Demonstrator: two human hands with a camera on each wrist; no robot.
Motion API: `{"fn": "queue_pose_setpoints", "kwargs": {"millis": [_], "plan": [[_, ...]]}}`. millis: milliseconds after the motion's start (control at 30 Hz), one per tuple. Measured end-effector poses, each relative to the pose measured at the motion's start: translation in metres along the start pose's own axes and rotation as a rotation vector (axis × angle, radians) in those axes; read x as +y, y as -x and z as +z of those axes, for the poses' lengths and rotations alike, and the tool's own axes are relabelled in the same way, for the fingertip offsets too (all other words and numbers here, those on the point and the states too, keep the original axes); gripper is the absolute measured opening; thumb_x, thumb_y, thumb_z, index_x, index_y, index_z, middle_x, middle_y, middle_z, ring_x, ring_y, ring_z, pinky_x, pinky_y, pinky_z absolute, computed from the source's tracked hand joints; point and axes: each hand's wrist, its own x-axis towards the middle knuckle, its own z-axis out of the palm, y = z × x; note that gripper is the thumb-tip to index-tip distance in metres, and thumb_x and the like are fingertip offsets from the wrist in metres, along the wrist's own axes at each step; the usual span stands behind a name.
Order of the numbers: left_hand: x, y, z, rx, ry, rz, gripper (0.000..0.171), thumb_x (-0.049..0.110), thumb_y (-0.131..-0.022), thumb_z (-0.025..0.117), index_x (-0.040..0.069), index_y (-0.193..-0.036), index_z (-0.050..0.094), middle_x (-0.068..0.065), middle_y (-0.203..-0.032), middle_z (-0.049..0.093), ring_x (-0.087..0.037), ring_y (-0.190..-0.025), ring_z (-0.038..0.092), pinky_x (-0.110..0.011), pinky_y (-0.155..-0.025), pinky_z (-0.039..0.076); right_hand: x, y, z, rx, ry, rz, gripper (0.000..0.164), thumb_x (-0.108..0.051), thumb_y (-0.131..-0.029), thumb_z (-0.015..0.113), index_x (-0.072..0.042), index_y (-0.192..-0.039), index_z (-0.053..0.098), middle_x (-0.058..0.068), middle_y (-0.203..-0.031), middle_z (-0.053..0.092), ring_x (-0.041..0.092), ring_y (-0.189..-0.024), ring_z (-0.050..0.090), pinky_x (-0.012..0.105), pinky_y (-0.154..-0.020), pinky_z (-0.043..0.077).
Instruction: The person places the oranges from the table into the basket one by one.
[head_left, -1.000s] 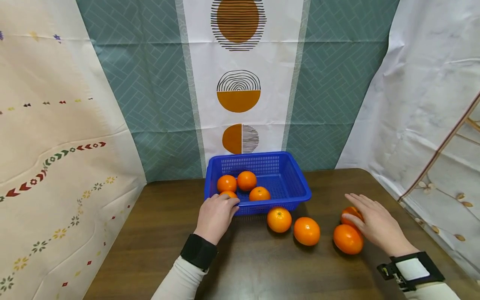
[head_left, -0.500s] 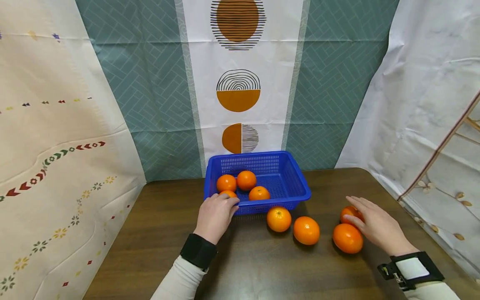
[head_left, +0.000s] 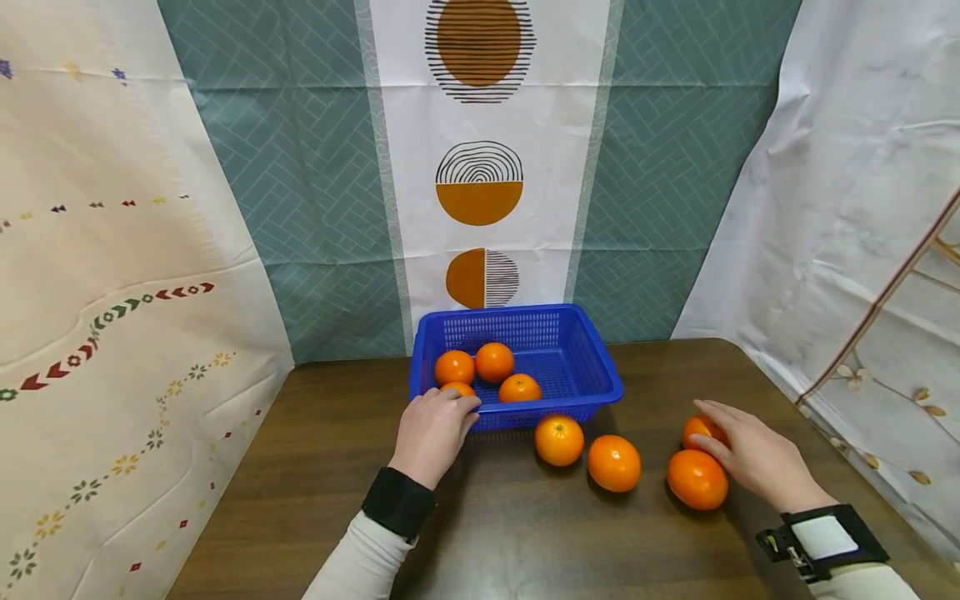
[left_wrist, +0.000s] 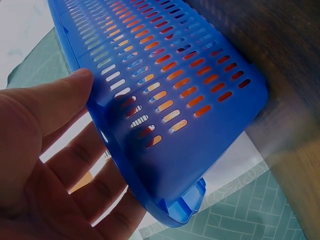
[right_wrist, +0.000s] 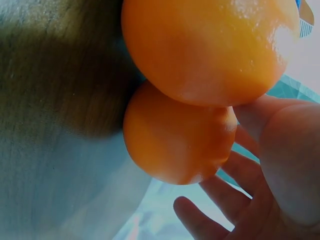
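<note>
Fingers of the left hand [head_left: 433, 429] are clamped on the rim of the blue basket [head_left: 510, 418]; those of the right hand [head_left: 765, 462] curve round an orange [head_left: 703, 430].
Brown table [head_left: 315, 483] carries the basket near its far edge, and inside are four oranges [head_left: 495, 363], mostly toward the left (one is partly hidden by the left hand). Two loose oranges [head_left: 614, 463] lie just before the basket. At the right, a nearer orange [head_left: 697, 480] is just beside the held one; whether they touch, I cannot tell.
</note>
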Motion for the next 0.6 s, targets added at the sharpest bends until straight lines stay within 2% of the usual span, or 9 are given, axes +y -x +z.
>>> {"fn": "queue_pose_setpoints", "kwargs": {"millis": [600], "plan": [[0.0008,-0.0007,-0.0013,-0.020,-0.005,-0.012,0.022,0.030,-0.099,0.086,0.018,-0.117,0.086,-0.002,-0.103,0.080,-0.027,-0.088,0.069,-0.041,-0.077,0.059,0.0020,-0.0022,0.0015,-0.024,0.022,0.002,0.062,-0.038,-0.100,0.083,0.002,-0.146,0.067,0.030,-0.146,0.064,0.056,-0.131,0.061,0.076,-0.097,0.052]]}}
